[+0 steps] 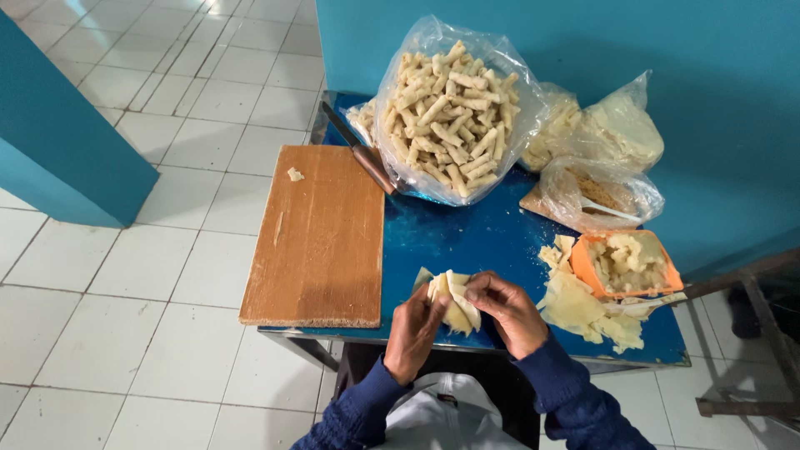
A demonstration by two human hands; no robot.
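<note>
Wrapper sheet [454, 302], pale yellow, pinched between both hands at table [467, 237] near edge. Left hand [414, 329] fingers curled on its left side; right hand [508, 310] fingertips pressing its top fold. One orange tub [627, 263] at 3 o'clock, one board [319, 236] at 9, four bags at 12–2, one knife [360, 150] at 11.

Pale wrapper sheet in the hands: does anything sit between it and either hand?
Nothing visible does. The left hand and right hand both grip the pale wrapper sheet directly, fingers folded over it above the blue table.
</note>
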